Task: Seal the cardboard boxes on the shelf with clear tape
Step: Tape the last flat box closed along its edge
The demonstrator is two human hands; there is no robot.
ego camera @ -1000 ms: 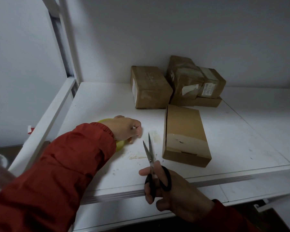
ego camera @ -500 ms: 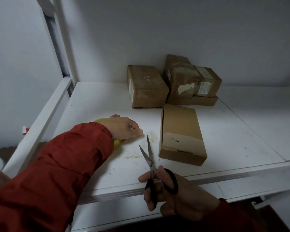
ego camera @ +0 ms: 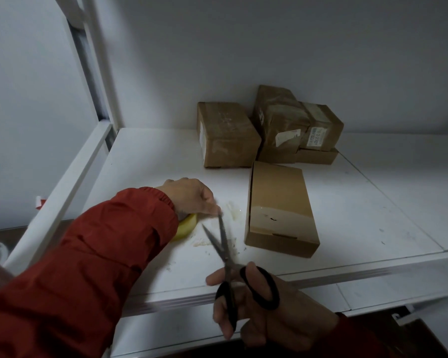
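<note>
A flat cardboard box (ego camera: 279, 202) lies near the front of the white shelf (ego camera: 145, 161), with a shiny strip of clear tape across its top. My left hand (ego camera: 192, 197) rests on a yellow tape roll (ego camera: 185, 226), fingers curled over it, just left of the box. My right hand (ego camera: 264, 313) grips black-handled scissors (ego camera: 225, 254) at the shelf's front edge. Their blades are parted and point up towards my left fingertips. More boxes stand behind: one brown box (ego camera: 228, 135) and a taped stack (ego camera: 295, 125).
A white upright post (ego camera: 98, 60) and side rail (ego camera: 62, 192) bound the shelf on the left. The back wall is close behind the boxes. Tape residue (ego camera: 233, 210) marks the shelf beside the roll. A lower shelf (ego camera: 181, 329) shows beneath the front edge.
My right hand has raised the scissors so the blade tips now reach my left fingertips. My left hand stays on the yellow roll.
</note>
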